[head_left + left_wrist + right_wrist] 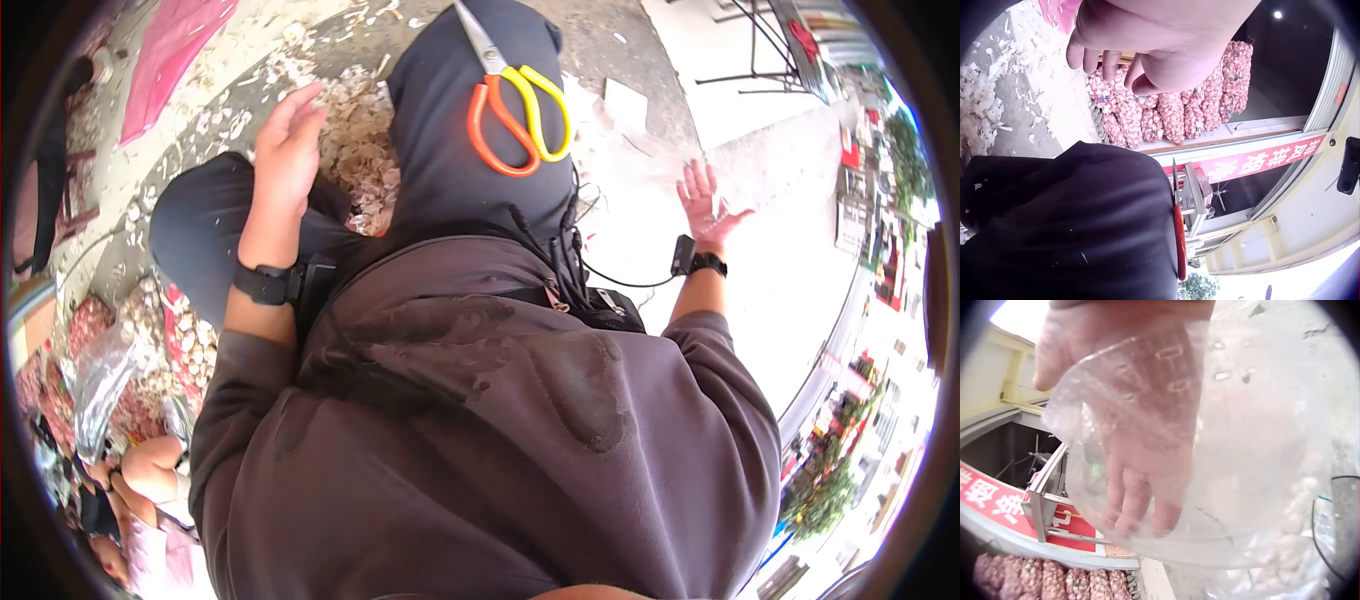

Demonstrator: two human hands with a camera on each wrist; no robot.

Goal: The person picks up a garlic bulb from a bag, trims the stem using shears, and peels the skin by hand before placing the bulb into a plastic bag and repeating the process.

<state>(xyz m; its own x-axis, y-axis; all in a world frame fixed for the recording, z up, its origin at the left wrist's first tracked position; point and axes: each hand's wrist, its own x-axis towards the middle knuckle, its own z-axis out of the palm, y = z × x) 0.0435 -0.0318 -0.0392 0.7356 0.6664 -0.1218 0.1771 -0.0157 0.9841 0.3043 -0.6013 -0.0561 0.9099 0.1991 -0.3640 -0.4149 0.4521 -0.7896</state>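
My left hand (288, 150) is raised over the left side of my lap, fingers loosely bent and holding nothing. In the left wrist view that left hand (1154, 44) hangs above my dark trouser leg. Out to the right, my right hand (708, 205) is spread with its fingers extended. The right wrist view shows the right hand (1141, 456) seen through a clear plastic bag (1254, 437), its fingers pointing down. Pale garlic cloves (1288, 553) show through the film at lower right. Scissors (525, 120) with one orange and one yellow handle lie on my thigh.
A heap of garlic skins (362, 145) lies on the ground between my legs. Mesh sacks of garlic (1172, 115) stand along a shopfront with a red sign (1260, 161). A cable (635, 283) runs to my right wrist. Another person (150, 475) sits at lower left.
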